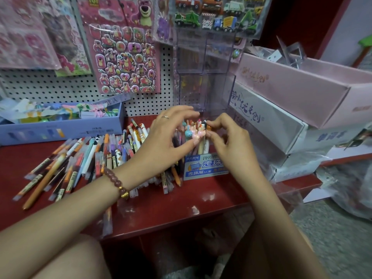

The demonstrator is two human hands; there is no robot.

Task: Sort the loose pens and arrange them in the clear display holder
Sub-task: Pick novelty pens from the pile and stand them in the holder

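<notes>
A clear tiered display holder stands on the red shelf against the pegboard, with a blue and white label on its front. Its lowest compartment holds several pens with cartoon toppers. My left hand curls around those toppers from the left, thumb under a pink one. My right hand pinches the black-topped pen at the right of the bunch. A heap of loose pens in clear sleeves lies spread on the shelf to the left, partly hidden under my left forearm.
A long blue box of small items sits at the back left. Pink and white cartons are stacked at the right, close to the holder. Sticker sheets hang on the pegboard. The red shelf edge runs in front.
</notes>
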